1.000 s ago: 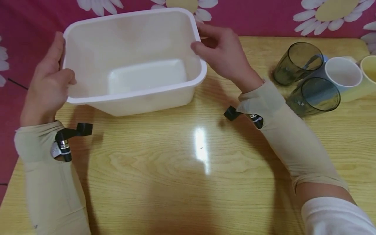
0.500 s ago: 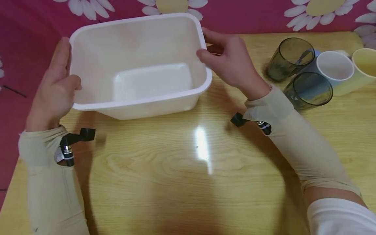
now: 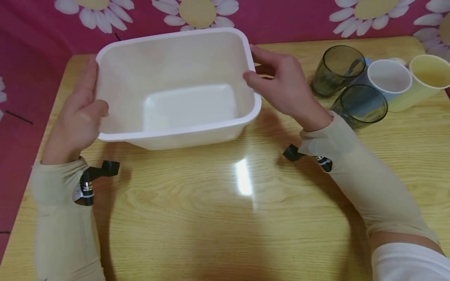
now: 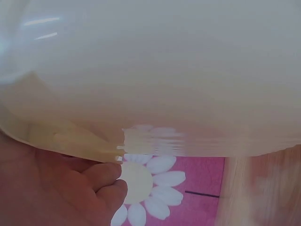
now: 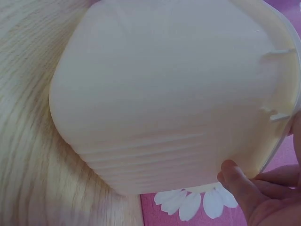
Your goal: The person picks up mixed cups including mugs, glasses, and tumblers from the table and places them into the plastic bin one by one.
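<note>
A white rectangular plastic basin (image 3: 190,109) with rounded corners is held tilted toward me over the table, its inside bare. My left hand (image 3: 79,113) grips its left rim, thumb over the edge and fingers along the outer wall. On the opposite side my right hand (image 3: 281,84) pinches the right rim, thumb inside and fingers behind. In the left wrist view the basin's wall (image 4: 188,84) fills most of the picture above the left hand (image 4: 70,188). The right wrist view shows the ribbed outer wall (image 5: 155,108), with right-hand fingers (image 5: 240,183) at the rim.
Right of the basin stand two dark see-through glasses, one glass (image 3: 337,70) behind the other glass (image 3: 360,105), beside a white-and-blue cup (image 3: 390,78) and a yellow cup (image 3: 429,84). A pink flowered cloth (image 3: 288,19) hangs along the wood table's (image 3: 183,203) back and left.
Both hands and the basin have shifted right and nearer in the head view, while the cups and cloth slid left as the view turned. The grip on both rims is unchanged.
</note>
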Motion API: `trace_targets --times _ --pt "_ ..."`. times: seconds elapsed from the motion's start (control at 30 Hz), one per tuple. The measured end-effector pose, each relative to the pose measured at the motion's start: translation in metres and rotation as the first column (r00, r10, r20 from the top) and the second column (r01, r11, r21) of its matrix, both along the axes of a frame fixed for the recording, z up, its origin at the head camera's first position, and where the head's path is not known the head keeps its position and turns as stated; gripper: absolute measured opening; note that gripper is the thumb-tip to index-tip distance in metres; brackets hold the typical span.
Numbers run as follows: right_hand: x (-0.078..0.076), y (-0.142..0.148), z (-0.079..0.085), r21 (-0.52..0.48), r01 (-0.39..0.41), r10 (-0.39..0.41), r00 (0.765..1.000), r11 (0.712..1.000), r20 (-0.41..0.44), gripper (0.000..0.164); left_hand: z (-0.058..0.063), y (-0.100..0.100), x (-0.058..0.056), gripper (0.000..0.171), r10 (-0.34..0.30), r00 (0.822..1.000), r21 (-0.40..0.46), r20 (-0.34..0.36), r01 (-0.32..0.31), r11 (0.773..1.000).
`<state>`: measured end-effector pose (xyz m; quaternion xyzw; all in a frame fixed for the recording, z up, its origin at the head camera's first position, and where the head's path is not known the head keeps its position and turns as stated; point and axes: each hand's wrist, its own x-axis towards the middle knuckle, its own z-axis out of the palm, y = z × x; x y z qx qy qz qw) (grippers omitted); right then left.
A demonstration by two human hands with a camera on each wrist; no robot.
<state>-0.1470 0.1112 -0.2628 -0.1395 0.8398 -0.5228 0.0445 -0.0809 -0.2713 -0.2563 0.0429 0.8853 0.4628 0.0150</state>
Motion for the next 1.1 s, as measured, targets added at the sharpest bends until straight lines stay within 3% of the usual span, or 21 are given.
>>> trace_targets --times 0.17,0.6,1.1 --pt "0.007 0.009 0.0 -0.002 0.004 -0.004 1.0 1.0 -0.013 0.057 0.001 0.008 0.003 0.084 -0.019 1.0 -0.041 -0.015 0.019 0.999" --pt "0.025 0.031 0.001 -0.024 0.024 -0.025 0.999 0.999 -0.046 0.056 0.005 0.026 0.008 0.08 -0.023 0.999 -0.147 0.03 0.027 0.989" --pt "0.045 0.06 0.005 0.049 0.036 -0.032 0.997 0.998 -0.07 0.058 0.007 0.046 0.019 0.078 -0.116 0.993 -0.208 0.031 0.12 0.971"
